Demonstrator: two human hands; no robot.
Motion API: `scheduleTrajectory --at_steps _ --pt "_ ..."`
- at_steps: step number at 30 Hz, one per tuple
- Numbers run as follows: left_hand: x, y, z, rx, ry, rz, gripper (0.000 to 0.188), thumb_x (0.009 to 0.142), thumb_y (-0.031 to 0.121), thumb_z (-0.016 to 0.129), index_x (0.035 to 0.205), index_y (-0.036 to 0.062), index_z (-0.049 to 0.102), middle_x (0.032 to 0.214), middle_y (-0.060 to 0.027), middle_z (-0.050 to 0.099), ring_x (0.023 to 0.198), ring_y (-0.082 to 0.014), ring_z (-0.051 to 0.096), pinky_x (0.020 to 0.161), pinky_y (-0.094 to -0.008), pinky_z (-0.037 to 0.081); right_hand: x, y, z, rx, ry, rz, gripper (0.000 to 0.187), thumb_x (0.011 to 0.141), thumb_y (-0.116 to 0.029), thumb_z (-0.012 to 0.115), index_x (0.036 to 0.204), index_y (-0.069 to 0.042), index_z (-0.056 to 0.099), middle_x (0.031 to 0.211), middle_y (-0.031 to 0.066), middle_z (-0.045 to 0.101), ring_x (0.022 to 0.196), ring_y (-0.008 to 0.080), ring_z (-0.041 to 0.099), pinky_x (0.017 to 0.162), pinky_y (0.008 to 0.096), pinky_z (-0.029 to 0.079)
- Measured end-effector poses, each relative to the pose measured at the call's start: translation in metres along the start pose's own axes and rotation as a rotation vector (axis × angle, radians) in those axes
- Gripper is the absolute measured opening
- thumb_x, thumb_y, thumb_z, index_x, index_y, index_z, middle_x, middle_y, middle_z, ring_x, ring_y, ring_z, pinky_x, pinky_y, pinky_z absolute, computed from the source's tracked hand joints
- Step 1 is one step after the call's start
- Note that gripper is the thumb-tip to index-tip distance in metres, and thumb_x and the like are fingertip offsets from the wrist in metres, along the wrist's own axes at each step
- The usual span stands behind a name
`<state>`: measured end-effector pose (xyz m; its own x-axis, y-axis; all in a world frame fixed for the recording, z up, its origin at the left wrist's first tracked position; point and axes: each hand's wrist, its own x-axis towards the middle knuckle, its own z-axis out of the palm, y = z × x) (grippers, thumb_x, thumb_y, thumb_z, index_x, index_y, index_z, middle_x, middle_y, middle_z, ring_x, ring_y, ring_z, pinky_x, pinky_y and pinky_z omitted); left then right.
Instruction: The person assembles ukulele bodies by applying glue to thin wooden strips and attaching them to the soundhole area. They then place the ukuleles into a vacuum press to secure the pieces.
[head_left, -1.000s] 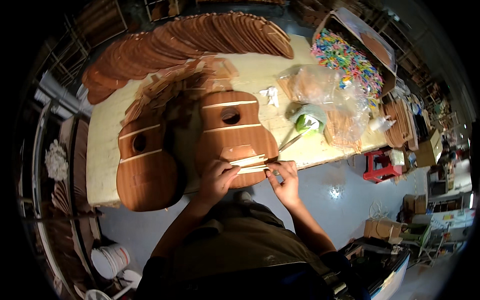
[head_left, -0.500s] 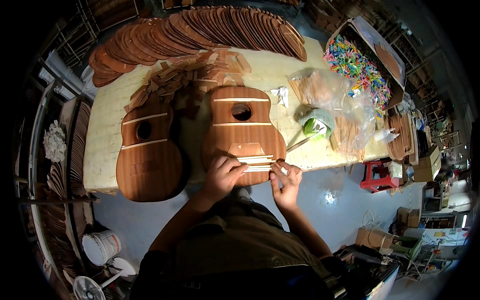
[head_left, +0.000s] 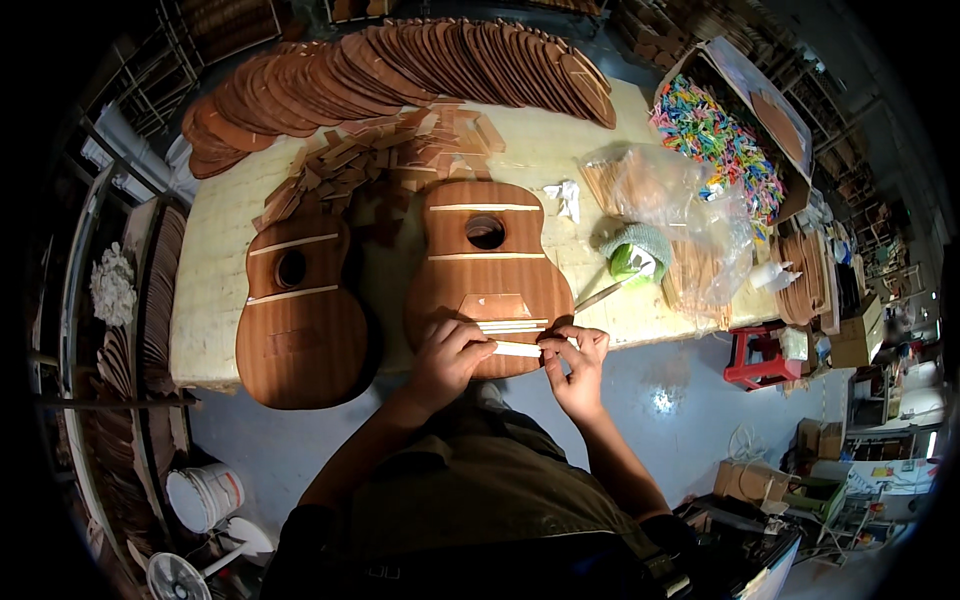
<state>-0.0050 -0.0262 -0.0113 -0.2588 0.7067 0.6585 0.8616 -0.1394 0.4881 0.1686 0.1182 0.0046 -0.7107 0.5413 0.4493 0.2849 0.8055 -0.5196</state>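
Before me lies a brown guitar-shaped wooden plate point(head_left: 487, 279) with a round sound hole and two pale cross strips glued or laid across its upper half. Over its lower end, my left hand point(head_left: 445, 359) pinches one end of pale wooden strips point(head_left: 517, 349). My right hand point(head_left: 577, 366), fingers closed, grips the other end. Just beyond my fingertips, several thin pale strips point(head_left: 510, 325) lie side by side on the plate, below a flat trapezoid wood patch point(head_left: 496, 304). To the left rests a similar guitar-shaped plate point(head_left: 303, 345).
Loose wooden pieces point(head_left: 345, 160) are heaped behind the plates, before a long row of stacked guitar-shaped boards point(head_left: 400, 70). At right are a green-and-white glue container point(head_left: 632, 262) with a brush point(head_left: 600, 293), plastic bags point(head_left: 690, 200), a box of colourful clips point(head_left: 715, 145) and a red stool point(head_left: 757, 358).
The strips between my hands were spread apart; now those I hold are bunched closer to me, apart from the several lying beyond. My view has shifted slightly.
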Motion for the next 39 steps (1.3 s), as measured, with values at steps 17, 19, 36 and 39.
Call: scheduleTrajectory --at_steps 17,19,36,39 --pt "0.0 -0.003 0.0 -0.016 -0.056 0.006 0.021 0.068 0.006 0.068 0.089 0.004 0.068 0.084 -0.0053 0.057 0.081 -0.0237 0.054 0.073 -0.0338 0.047 0.079 0.014 -0.015 -0.033 -0.575 -0.35 0.016 0.072 -0.004 0.069 0.085 -0.002 0.061 0.083 0.0132 0.06 0.083 0.0321 0.06 0.073 0.0395 0.049" --pt "0.002 -0.003 0.0 -0.018 -0.074 0.002 0.021 0.069 0.006 0.067 0.09 0.0041 0.068 0.085 -0.0055 0.057 0.082 -0.0242 0.054 0.074 -0.034 0.047 0.081 0.016 -0.016 -0.075 -0.536 -0.404 0.016 0.07 -0.004 0.067 0.085 -0.002 0.061 0.082 0.0135 0.06 0.08 0.0315 0.061 0.071 0.0391 0.05" --pt "0.006 -0.003 0.002 -0.019 -0.181 -0.084 0.018 0.077 0.01 0.071 0.095 0.0092 0.071 0.084 -0.0051 0.056 0.081 -0.0251 0.053 0.072 -0.0367 0.045 0.14 0.259 -0.086 0.827 0.583 1.073 0.013 0.088 -0.005 0.06 0.089 0.008 0.058 0.069 0.0156 0.062 0.05 0.0229 0.059 0.043 0.0321 0.052" --pt "0.006 0.0 -0.003 -0.016 -0.186 -0.1 0.018 0.077 0.011 0.071 0.095 0.0086 0.071 0.083 -0.0053 0.056 0.08 -0.0252 0.053 0.071 -0.037 0.045 0.17 0.27 -0.072 0.782 0.463 1.02 0.02 0.091 -0.011 0.06 0.095 0.008 0.06 0.073 0.0166 0.064 0.05 0.025 0.061 0.044 0.0324 0.053"
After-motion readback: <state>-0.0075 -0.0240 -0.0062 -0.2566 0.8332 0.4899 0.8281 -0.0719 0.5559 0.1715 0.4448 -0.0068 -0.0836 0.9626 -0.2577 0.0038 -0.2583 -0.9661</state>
